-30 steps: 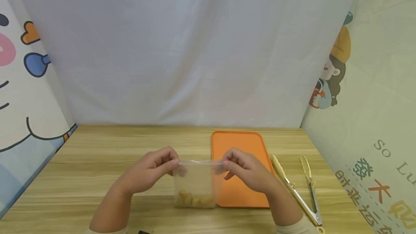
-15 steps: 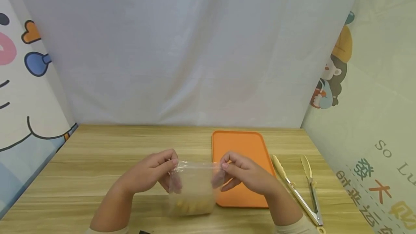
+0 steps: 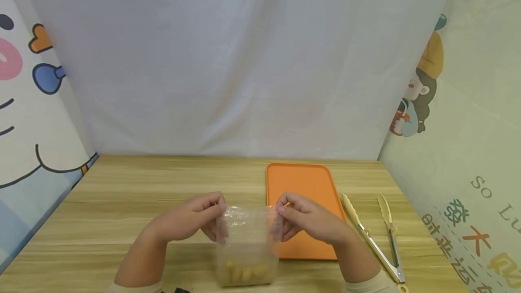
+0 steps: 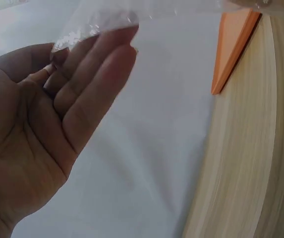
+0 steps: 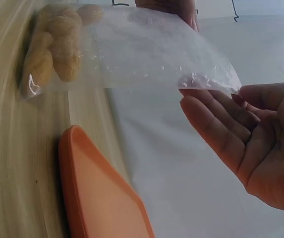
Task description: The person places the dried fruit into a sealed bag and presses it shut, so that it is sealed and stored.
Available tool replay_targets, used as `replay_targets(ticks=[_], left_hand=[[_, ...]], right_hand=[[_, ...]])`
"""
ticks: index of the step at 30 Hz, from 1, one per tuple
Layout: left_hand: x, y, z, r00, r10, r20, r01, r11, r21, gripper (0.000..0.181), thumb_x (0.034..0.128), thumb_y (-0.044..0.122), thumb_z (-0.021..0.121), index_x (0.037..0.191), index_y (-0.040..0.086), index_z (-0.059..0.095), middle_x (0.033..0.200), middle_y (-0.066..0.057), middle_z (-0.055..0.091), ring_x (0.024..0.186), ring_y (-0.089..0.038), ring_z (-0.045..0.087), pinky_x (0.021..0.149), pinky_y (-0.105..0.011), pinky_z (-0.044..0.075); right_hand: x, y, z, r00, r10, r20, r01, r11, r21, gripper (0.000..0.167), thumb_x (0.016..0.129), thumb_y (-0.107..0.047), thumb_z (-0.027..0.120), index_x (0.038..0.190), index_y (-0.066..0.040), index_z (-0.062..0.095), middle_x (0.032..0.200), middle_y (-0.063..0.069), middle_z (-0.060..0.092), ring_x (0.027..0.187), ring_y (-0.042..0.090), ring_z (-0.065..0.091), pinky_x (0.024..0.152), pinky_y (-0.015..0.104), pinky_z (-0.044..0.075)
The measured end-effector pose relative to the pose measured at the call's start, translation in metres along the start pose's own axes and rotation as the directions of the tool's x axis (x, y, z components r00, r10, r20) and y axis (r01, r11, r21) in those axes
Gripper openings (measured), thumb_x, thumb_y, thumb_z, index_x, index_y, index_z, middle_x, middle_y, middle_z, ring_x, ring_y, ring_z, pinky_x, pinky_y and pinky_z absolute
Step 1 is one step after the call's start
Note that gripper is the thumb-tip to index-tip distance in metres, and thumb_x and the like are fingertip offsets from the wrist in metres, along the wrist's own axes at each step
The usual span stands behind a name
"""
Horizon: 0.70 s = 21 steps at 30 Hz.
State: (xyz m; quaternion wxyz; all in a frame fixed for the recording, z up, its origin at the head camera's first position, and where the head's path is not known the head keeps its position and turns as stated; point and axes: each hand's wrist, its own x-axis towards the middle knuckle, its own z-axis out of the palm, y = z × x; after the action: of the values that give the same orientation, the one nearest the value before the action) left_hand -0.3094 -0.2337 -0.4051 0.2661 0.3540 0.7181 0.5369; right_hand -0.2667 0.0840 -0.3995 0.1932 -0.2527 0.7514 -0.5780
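A clear plastic bag point(image 3: 246, 250) hangs upright between my two hands in the head view. Several small yellow-brown lumps, nut- or bread-like point(image 5: 62, 42), lie at its bottom; their exact kind is unclear. My left hand point(image 3: 195, 216) pinches the bag's top left corner between thumb and index finger. At the top right corner, my right hand point(image 3: 311, 220) pinches the film in the same way. The other fingers of both hands lie behind the bag's sides, as the left wrist view of the left hand point(image 4: 57, 99) and the right wrist view of the right hand point(image 5: 260, 134) show.
An orange tray point(image 3: 301, 180) lies behind and beneath my right hand on the wooden table point(image 3: 122, 184). Right of it rest spread metal tongs point(image 3: 376, 248) with cream tips. A small dark object point(image 3: 181, 290) shows at the bottom edge. A pale curtain point(image 3: 244, 80) closes off the back.
The bag has come lower and toward me, and more of its film shows above the lumps. Both hands have dropped slightly, still pinching its top corners.
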Motion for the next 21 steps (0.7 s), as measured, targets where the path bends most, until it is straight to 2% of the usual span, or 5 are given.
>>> replay_targets(ticks=[3, 6, 13, 16, 21], left_hand=[[0.004, -0.004, -0.001, 0.997, 0.009, -0.076, -0.005, 0.999, 0.049, 0.036, 0.1063, 0.037, 0.040, 0.101, 0.004, 0.055, 0.098, -0.015, 0.068, 0.088, -0.031, 0.070, 0.080, -0.040, 0.058], [0.006, -0.007, -0.001, 0.991, -0.006, -0.137, 0.018, 0.996, 0.089, 0.035, 0.1049, 0.039, 0.043, 0.101, 0.008, 0.058, 0.102, -0.015, 0.067, 0.091, -0.031, 0.069, 0.083, -0.037, 0.057], [0.012, -0.018, -0.005, 0.970, -0.080, -0.230, 0.117, 0.982, 0.151, 0.031, 0.1039, 0.035, 0.048, 0.100, 0.007, 0.061, 0.094, -0.012, 0.066, 0.081, -0.029, 0.070, 0.076, -0.037, 0.058], [0.017, -0.023, -0.011, 0.957, -0.116, -0.266, 0.173, 0.964, 0.203, 0.027, 0.1035, 0.031, 0.050, 0.098, 0.007, 0.062, 0.088, -0.010, 0.065, 0.074, -0.028, 0.069, 0.072, -0.036, 0.058], [0.030, -0.031, -0.025, 0.944, -0.178, -0.277, 0.261, 0.918, 0.299, 0.021, 0.1026, 0.025, 0.053, 0.094, 0.008, 0.064, 0.081, -0.008, 0.065, 0.065, -0.025, 0.065, 0.067, -0.034, 0.056]], right_hand=[[0.002, 0.003, -0.003, 0.996, 0.004, -0.089, -0.011, 0.997, -0.072, 0.033, 0.106, -0.032, 0.045, 0.112, -0.001, 0.051, 0.098, 0.017, 0.068, 0.087, 0.035, 0.070, 0.076, 0.048, 0.058], [0.004, 0.007, -0.004, 0.987, 0.016, -0.158, -0.036, 0.991, -0.127, 0.034, 0.104, -0.036, 0.048, 0.112, -0.003, 0.055, 0.099, 0.014, 0.068, 0.088, 0.030, 0.069, 0.075, 0.040, 0.059], [0.018, 0.014, -0.007, 0.978, 0.051, -0.203, -0.095, 0.971, -0.218, 0.033, 0.102, -0.034, 0.052, 0.111, -0.004, 0.062, 0.093, 0.014, 0.068, 0.082, 0.027, 0.071, 0.069, 0.038, 0.059], [0.033, 0.014, -0.015, 0.976, 0.090, -0.200, -0.152, 0.934, -0.322, 0.027, 0.102, -0.034, 0.054, 0.105, -0.010, 0.066, 0.088, 0.008, 0.068, 0.078, 0.027, 0.070, 0.063, 0.038, 0.057], [0.058, 0.021, -0.028, 0.972, 0.149, -0.181, -0.222, 0.836, -0.502, 0.024, 0.100, -0.033, 0.056, 0.097, -0.013, 0.069, 0.080, 0.010, 0.067, 0.066, 0.035, 0.065, 0.056, 0.033, 0.046]])
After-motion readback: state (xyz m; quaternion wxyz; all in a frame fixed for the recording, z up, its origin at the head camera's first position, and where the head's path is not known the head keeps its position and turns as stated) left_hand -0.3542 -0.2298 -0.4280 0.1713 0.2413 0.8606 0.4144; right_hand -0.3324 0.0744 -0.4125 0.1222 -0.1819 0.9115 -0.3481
